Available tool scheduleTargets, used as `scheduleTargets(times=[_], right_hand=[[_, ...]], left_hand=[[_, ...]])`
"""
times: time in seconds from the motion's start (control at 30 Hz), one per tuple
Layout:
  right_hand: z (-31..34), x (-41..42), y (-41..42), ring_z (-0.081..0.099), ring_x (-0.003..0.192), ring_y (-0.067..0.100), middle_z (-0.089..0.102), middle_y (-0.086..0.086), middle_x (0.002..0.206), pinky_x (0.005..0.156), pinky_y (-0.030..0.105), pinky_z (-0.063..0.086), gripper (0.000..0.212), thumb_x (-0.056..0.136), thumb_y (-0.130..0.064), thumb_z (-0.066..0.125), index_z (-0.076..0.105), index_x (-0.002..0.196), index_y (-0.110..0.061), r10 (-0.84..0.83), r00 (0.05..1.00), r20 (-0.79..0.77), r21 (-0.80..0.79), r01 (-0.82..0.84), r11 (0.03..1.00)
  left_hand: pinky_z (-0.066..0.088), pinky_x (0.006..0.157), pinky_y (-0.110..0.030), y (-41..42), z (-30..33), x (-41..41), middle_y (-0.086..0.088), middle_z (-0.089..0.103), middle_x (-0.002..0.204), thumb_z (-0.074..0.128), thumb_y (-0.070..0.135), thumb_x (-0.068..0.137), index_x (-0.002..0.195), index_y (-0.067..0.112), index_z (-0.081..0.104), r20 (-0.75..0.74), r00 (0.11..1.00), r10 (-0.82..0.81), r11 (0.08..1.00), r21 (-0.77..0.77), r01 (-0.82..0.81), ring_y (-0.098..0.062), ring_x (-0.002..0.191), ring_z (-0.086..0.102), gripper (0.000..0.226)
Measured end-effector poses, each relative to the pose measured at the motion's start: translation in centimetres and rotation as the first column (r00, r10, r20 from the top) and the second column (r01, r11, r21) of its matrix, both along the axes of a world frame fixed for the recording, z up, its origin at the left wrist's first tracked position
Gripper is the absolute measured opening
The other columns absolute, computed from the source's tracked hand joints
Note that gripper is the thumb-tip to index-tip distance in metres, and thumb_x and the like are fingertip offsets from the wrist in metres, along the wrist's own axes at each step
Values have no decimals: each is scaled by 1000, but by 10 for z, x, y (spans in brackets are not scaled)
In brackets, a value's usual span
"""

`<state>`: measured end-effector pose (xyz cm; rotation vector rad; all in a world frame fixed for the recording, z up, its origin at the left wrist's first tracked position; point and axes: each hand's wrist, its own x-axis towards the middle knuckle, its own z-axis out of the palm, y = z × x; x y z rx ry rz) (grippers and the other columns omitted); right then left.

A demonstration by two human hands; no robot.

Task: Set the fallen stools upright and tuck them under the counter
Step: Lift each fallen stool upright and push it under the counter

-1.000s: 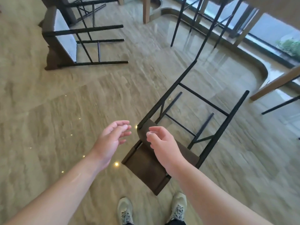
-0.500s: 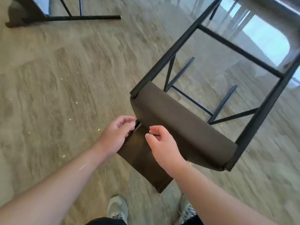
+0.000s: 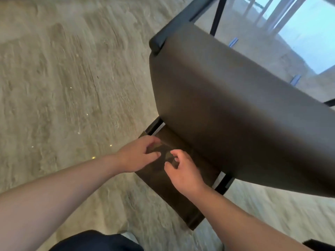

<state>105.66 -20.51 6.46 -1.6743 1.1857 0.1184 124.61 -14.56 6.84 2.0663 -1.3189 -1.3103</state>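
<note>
A fallen stool with a dark brown seat [image 3: 235, 115] and black metal legs [image 3: 183, 19] lies tipped on the floor in front of me. Its low brown backrest [image 3: 174, 200] points toward me, near my feet. My left hand [image 3: 139, 156] lies on the backrest's upper left part with its fingers stretched toward the gap under the seat. My right hand [image 3: 183, 173] is just beside it over the backrest, fingers loosely curled and holding nothing. I cannot tell whether its fingertips touch the panel.
Beige polished stone floor [image 3: 63, 96] spreads out on the left. A bright window area [image 3: 306, 33] with dark upright bars shows at the top right. My dark trouser leg [image 3: 96, 241] is at the bottom edge.
I have leaned in closer, so the stool fills more of the view. Both hands have come down onto the backrest. The other fallen stool has left the view.
</note>
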Motion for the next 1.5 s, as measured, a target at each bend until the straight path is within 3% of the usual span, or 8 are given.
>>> scheduleTargets(times=[0.13,0.37,0.6,0.73,0.9,1.07,1.23,1.5], right_hand=[[-48,-11,18,39,110,-4,44,-15,138,87,19,36,48,91,-47,56,43,136,-34,60,997,-54,-102,-65,993],[-117,-40,46,23,145,13,16,-7,159,116,35,30,64,93,-42,51,26,150,-26,162,964,-210,-151,-196,969],[-167,-57,80,-26,146,13,-15,-2,163,111,31,-17,82,87,-52,51,8,153,-31,269,886,-377,-355,-407,842],[-181,-58,89,-52,129,16,-31,3,158,106,39,-27,92,87,-54,51,-10,152,-32,349,809,-473,-361,-539,761],[-183,-56,90,-42,137,23,-31,7,156,111,51,-20,92,89,-54,52,-1,156,-20,392,761,-516,-364,-610,704],[-181,-62,94,-8,149,29,1,12,164,115,57,3,92,81,-53,60,23,154,-11,399,749,-528,-377,-629,680],[-180,-72,95,24,146,31,26,15,159,112,58,24,96,70,-53,73,39,147,-8,379,759,-529,-410,-620,669],[-181,-67,99,4,148,28,21,16,161,115,59,16,102,76,-67,65,30,151,-6,316,771,-553,-421,-585,693]], left_hand=[[46,93,-24,15,-46,0,17,50,130,55,51,88,140,30,45,185,944,-274,960,-6,280,-6,116,53,57],[29,118,-36,33,-127,-8,-1,25,161,48,58,89,153,23,27,397,723,-565,792,15,610,-20,145,29,76],[11,121,-46,52,-178,-13,-13,-6,166,44,65,89,156,23,5,615,366,-698,565,159,810,-30,153,0,88],[9,119,-54,54,-185,-13,-17,-9,164,45,63,89,156,23,-6,664,303,-684,526,161,835,-36,152,-4,93],[22,117,-53,53,-184,-18,-18,14,164,57,46,92,155,5,8,720,122,-683,290,113,950,-36,150,16,90],[9,120,-56,62,-191,-20,-17,-21,160,51,27,98,150,4,-21,706,94,-702,241,112,964,-38,151,-10,92],[2,118,-61,61,-190,-25,-17,-30,157,56,25,94,149,9,-28,668,101,-737,247,127,961,-39,148,-20,101],[6,114,-67,68,-191,-33,-17,-13,163,67,29,88,157,19,-4,716,142,-684,250,46,967,-45,149,-2,99]])
